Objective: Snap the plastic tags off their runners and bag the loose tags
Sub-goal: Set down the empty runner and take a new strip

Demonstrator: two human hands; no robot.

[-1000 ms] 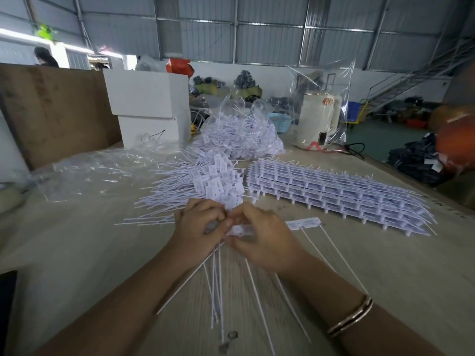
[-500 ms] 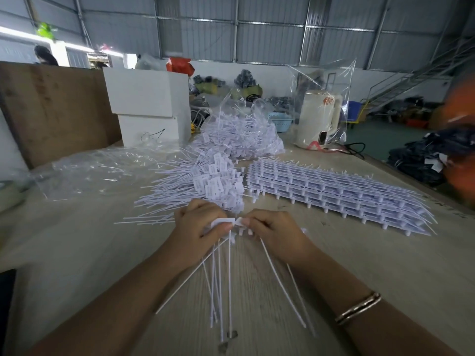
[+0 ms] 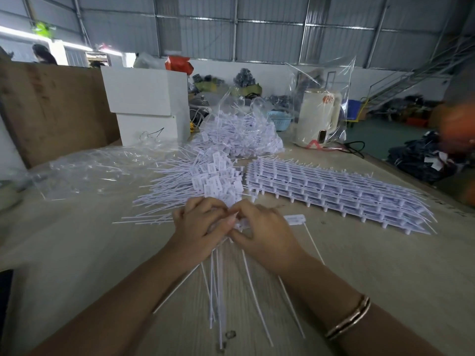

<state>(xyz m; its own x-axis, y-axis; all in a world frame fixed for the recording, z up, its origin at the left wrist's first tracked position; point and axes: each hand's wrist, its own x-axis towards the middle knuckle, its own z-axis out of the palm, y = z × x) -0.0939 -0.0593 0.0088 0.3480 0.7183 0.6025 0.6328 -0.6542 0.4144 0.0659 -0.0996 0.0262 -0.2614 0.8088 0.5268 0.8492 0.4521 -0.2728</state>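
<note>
While both hands meet at the middle of the wooden table (image 3: pixel 77 253), a small bunch of white plastic tags (image 3: pixel 240 223) is pinched between them. The left hand (image 3: pixel 199 226) is curled, with its thumb pressed on the tag heads; the right hand (image 3: pixel 264 232) is curled as well, its fingers closed around the same bunch. The long thin tails (image 3: pixel 216 286) of these tags are spread like a fan toward the near edge, between the two forearms. A bracelet (image 3: pixel 349 318) is worn on the right wrist.

Just beyond the hands, a heap of loose tags (image 3: pixel 203 181) is lying, its tails pointing to the left. Farther away, a clear bag filled with tags (image 3: pixel 241 134) is standing open. To the right of the heap, a flat stack of tags still on their runners (image 3: pixel 334 194) is laid, reaching close to the right edge of the table. One single tag (image 3: pixel 295 219) is lying just beside the right hand.

Empty clear bags (image 3: pixel 97 168) are spread at the far left, in front of a white box (image 3: pixel 144 104). Bare table surface is seen at the near left and at the near right of the forearms.
</note>
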